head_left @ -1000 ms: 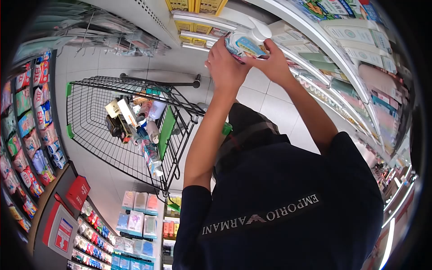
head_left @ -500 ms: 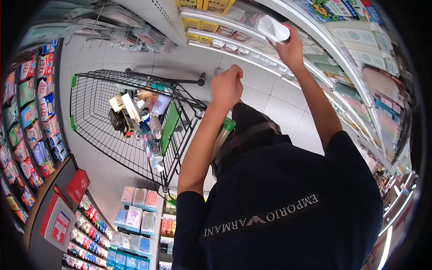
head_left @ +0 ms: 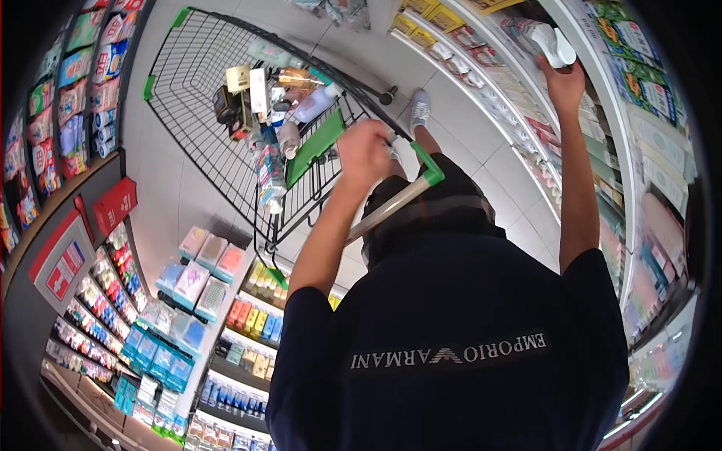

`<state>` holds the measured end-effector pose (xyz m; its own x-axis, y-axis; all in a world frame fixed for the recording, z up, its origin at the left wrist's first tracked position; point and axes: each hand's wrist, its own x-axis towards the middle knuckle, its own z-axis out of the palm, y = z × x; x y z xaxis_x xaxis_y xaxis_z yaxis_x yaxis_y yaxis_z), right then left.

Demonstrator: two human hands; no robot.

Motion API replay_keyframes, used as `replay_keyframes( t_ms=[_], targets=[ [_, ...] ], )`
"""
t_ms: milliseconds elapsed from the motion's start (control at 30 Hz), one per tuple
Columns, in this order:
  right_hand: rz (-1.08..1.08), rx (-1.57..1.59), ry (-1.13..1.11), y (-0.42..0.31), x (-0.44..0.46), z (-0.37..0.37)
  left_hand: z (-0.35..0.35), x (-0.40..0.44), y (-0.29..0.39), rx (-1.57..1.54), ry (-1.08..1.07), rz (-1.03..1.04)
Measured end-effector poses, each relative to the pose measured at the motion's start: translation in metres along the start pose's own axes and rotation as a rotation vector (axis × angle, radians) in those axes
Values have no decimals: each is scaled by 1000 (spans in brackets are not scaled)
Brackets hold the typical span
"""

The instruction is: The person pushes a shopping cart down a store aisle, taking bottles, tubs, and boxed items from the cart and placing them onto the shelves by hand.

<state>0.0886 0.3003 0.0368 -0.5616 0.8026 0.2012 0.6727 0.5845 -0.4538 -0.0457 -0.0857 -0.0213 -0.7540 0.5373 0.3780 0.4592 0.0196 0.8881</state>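
Observation:
On the right, my right hand [head_left: 565,81] grips a white, curved item [head_left: 557,46] at the shelf; clear packaging [head_left: 526,35] shows beside it, and I cannot make out its kind. My left hand [head_left: 365,152] is raised above the near end of the shopping cart [head_left: 203,150], close to its green-ended handle [head_left: 430,169]. Motion smears its fingers, so whether it holds anything is unclear. In the cart lie boxes and bottles, including a white box [head_left: 259,92], a pale bottle [head_left: 316,103] and a clear-wrapped pack [head_left: 270,177].
Shelves [head_left: 526,143] with packaged goods curve along my right side. Bagged products [head_left: 75,60] fill a rack on the left. Lower left, a display of boxed items [head_left: 192,282] stands beside shelves of small bottles [head_left: 244,398]. My shoe [head_left: 420,107] rests on the tiled floor.
My view has shifted, so the cart sits higher in view and more of its handle shows. The white item in my right hand has moved up and right in view. My left hand blurs.

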Motion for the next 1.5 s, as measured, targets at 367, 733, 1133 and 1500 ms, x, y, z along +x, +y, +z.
replay_keyframes(
  t_ms=[367, 733, 1133, 1500],
  targets=[
    [-24, 25, 13, 44, 22, 16, -173, -89, -175, 1018, -318, -1034],
    [268, -472, -173, 101, 70, 11, -210, -130, -177, -9, -171, -1652],
    [112, -107, -150, 79, 67, 5, -217, -162, -244, 302, -438, -1678],
    [110, -576, -584, 130, 102, 5, -220, -164, -239, 198, -498, -1465]
  ],
)
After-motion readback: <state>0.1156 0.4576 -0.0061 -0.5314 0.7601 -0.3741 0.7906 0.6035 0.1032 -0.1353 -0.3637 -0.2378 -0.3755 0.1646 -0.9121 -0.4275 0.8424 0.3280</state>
